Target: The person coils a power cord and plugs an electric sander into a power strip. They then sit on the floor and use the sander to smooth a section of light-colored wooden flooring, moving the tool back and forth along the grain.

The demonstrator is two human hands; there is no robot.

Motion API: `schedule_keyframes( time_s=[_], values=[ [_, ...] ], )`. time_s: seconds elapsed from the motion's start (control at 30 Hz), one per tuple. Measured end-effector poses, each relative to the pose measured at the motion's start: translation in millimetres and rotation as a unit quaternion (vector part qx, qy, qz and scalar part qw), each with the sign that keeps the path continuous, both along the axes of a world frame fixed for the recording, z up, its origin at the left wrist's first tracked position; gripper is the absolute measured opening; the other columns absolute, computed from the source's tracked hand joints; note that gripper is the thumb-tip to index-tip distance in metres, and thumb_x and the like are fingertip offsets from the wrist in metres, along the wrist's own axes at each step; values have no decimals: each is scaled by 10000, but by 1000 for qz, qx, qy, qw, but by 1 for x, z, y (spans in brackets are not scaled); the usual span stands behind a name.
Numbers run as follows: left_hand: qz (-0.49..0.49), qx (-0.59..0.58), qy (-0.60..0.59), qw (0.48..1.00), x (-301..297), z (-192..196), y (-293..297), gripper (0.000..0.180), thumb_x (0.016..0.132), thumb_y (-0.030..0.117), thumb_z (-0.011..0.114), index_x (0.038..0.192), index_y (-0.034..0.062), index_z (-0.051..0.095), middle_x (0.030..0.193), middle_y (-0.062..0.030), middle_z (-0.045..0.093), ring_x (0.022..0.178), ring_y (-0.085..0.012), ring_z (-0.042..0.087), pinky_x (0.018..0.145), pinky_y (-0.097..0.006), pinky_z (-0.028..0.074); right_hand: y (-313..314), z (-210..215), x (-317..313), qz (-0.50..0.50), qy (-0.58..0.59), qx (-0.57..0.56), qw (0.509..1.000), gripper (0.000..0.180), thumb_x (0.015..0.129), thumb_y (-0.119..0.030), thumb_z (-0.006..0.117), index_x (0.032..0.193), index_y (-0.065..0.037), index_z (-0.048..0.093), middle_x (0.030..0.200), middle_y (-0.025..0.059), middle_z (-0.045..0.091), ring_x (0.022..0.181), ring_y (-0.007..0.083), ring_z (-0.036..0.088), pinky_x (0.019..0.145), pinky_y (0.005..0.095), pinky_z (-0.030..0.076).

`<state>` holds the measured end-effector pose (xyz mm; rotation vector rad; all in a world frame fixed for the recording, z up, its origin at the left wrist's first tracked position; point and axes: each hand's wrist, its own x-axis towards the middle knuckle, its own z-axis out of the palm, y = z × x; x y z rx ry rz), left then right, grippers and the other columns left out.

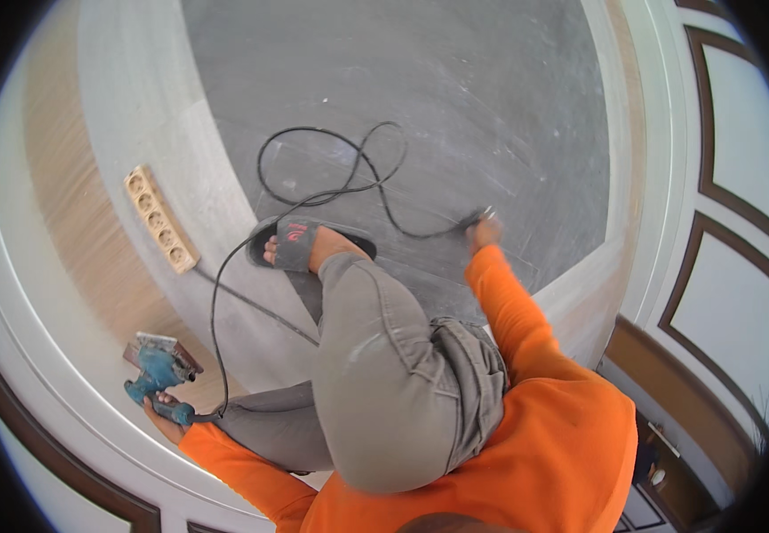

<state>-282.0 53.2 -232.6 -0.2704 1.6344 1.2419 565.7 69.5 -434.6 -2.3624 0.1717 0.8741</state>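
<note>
Left hand (160, 416) is closed round the blue sander (158, 369) at the floor's near-left edge, beside the wall. Farther out, right hand (484, 233) pinches its black cord (349, 182) at mid-floor; draw slack gently, avoiding the sandalled foot (300, 244).

The grey floor (455, 80) is dusty and scuffed with pale streaks. A black power cable (331, 164) lies on it in loose loops and runs back toward the lower left. Beside the floor, a pale wooden panel (135, 115) lies flat, and a beige multi-socket power strip (160, 218) rests on it. A black sandal (295, 240) stands at the panel's edge.
</note>
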Motion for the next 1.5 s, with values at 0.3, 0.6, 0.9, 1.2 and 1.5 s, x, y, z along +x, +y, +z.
schedule_keyframes(
  time_s=[0.3,0.6,0.9,1.2,1.5],
  values=[
    [77,2,96,992,22,-29,-10,302,1013,308,696,1006,43,552,827,-35,551,713,-119,566,602,-237,481,444,178,12,454,-610,255,597,325,1002,-175,671,1318,-96,664,1166,143,688,1103,355,639,959,433,514],
    [106,-43,285,952,55,-16,17,263,1016,177,681,1115,-8,521,811,-83,581,651,-158,577,537,-280,489,472,63,-321,856,-109,287,416,324,858,14,711,1157,-109,729,1141,96,710,1039,310,702,901,388,583],
    [133,-136,307,932,64,1,22,387,1006,138,682,1293,9,456,843,-99,594,638,-164,591,519,-285,503,436,-47,-570,947,-104,190,236,159,908,-73,635,1005,-83,760,1074,127,720,900,345,736,766,446,609],
    [178,-172,316,916,71,13,17,377,1024,179,669,1292,12,463,889,-98,609,659,-169,614,535,-289,515,439,-105,-681,969,-138,164,120,131,910,-41,607,891,-42,737,975,188,745,911,371,745,757,460,610],
    [206,-144,306,918,57,16,-4,650,999,122,683,1506,4,295,915,-110,607,631,-179,607,505,-307,522,429,-126,-702,969,-154,167,93,121,911,-38,610,899,-22,729,985,203,734,933,372,748,779,443,620]
  ],
)
